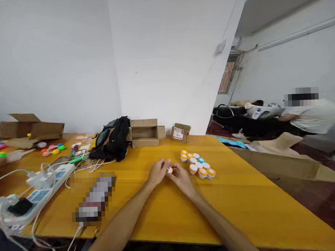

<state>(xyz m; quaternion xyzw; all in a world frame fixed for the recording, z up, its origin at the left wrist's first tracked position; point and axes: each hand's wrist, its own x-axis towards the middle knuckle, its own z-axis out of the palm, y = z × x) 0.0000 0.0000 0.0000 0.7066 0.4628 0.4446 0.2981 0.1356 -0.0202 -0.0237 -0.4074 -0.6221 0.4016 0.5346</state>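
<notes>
— Tub (170, 170)?
— Pinched between the fingers of your left hand (158, 171) and right hand (181, 177), well in from the table's (165, 220) near edge.
— Other tubs (199, 165)?
— Clustered beside your right.

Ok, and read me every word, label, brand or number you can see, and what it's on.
None can be read.
White label on the small cardboard box: too small.
Blue panels on the power strip: blurred.
Phone: pixelated.
Held tub and grouped tubs: any print is too small.
</notes>
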